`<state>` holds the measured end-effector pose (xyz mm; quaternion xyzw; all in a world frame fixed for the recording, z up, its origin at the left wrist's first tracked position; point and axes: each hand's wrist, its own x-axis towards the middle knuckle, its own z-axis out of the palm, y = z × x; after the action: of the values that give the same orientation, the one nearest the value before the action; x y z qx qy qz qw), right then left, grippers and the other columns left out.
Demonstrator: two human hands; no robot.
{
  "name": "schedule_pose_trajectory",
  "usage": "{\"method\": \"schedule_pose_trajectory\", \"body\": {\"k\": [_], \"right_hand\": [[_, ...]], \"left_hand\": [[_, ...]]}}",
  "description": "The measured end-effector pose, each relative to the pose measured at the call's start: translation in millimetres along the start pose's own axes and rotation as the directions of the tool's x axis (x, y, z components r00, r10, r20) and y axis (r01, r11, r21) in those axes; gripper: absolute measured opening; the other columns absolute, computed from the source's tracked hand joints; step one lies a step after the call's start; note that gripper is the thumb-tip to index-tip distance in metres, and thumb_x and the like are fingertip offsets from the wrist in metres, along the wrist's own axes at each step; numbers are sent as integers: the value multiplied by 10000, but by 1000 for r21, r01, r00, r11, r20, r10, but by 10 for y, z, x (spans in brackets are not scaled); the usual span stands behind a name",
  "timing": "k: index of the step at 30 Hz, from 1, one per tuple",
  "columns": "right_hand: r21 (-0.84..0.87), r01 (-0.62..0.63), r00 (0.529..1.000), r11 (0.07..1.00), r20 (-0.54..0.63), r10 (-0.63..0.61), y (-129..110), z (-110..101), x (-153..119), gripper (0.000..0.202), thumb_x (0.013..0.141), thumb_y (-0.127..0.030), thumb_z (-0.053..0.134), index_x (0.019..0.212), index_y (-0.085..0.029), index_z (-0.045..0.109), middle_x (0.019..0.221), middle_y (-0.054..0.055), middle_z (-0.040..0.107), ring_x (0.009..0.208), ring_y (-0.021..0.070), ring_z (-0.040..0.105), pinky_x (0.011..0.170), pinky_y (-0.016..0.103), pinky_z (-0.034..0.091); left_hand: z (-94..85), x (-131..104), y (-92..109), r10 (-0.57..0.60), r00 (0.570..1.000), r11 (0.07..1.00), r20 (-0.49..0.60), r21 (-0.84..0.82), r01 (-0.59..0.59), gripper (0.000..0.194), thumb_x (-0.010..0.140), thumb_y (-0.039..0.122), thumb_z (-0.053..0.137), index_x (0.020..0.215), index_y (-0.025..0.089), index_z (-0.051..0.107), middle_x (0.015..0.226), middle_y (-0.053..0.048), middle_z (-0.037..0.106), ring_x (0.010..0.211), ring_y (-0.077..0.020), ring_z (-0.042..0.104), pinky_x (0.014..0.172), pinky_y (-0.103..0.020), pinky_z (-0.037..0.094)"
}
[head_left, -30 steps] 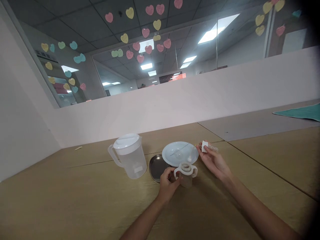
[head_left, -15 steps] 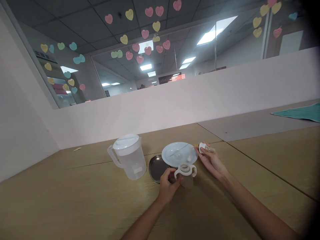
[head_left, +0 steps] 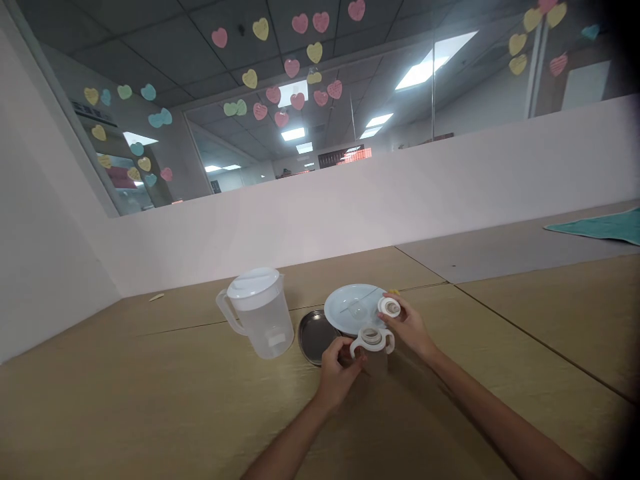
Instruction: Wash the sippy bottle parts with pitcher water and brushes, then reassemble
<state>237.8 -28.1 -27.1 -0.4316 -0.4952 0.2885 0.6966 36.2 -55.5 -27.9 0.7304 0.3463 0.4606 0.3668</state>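
Bottle (head_left: pixel 376 363), uncapped and two-handled, stands upright on a tabletop (head_left: pixel 200 407) in the head view, its left side gripped by the left hand (head_left: pixel 336 373); the right hand (head_left: pixel 411 328) pinches a white cap (head_left: pixel 389 307) near a pale bowl (head_left: pixel 344 293). A slack pinch could drop the cap; a knock from it could tip the bottle.

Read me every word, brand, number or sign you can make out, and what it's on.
No text is legible.
Pale label on the pitcher: too small to read.
Heart-shaped notes on the glass: some show marks, too blurred to read.
Dark sign at far left: too blurred to read.
Bottle: no writing visible.
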Motion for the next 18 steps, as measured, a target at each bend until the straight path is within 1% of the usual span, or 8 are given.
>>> {"method": "schedule_pose_trajectory", "body": {"k": [3,6,8,10,14,18], "right_hand": [[-197,140,990,970,44,-134,31,-11,-3,455,679,-399,638,1078,-198,556,1104,79,462,999,211,525,867,381,465],[-416,256,965,872,68,-251,6,-58,0,365,731,-366,573,1070,-231,589,1098,76,424,1047,224,483,934,409,410],[-494,296,954,818,109,-279,-19,-86,0,362,751,-357,545,1096,-254,581,1078,72,437,1041,227,478,940,415,399],[-526,313,949,791,149,-277,-35,-103,2,378,761,-357,532,1127,-266,562,1055,68,463,1021,227,488,918,408,411],[-544,293,955,786,210,-210,-33,-124,21,419,750,-392,552,1145,-253,534,1059,60,526,1003,230,512,894,403,417],[-552,248,964,796,221,-147,-43,-142,47,456,721,-466,575,1107,-226,544,1090,62,575,1054,249,498,919,424,389]], "left_hand": [[2,-5,2,2,1000,1000,-2,-10,-2,263,703,384,642,819,152,598,738,-9,548,662,-107,458,598,-191,352],[6,-2,-2,4,1000,1000,-3,-7,-4,256,706,382,636,810,151,594,743,-11,544,661,-107,451,591,-191,347],[7,0,0,5,1000,1000,0,4,-5,249,706,380,634,798,152,591,729,-6,532,651,-103,439,584,-189,338],[5,1,11,9,1000,1000,4,18,-9,239,708,377,633,766,151,585,709,1,513,639,-98,423,575,-187,326],[0,-3,39,25,1000,999,18,19,-26,222,725,360,618,716,147,555,702,6,492,636,-92,408,575,-185,315],[-1,-3,41,28,999,999,29,17,-28,215,733,348,615,715,147,541,710,5,487,651,-95,416,586,-187,319]]}}
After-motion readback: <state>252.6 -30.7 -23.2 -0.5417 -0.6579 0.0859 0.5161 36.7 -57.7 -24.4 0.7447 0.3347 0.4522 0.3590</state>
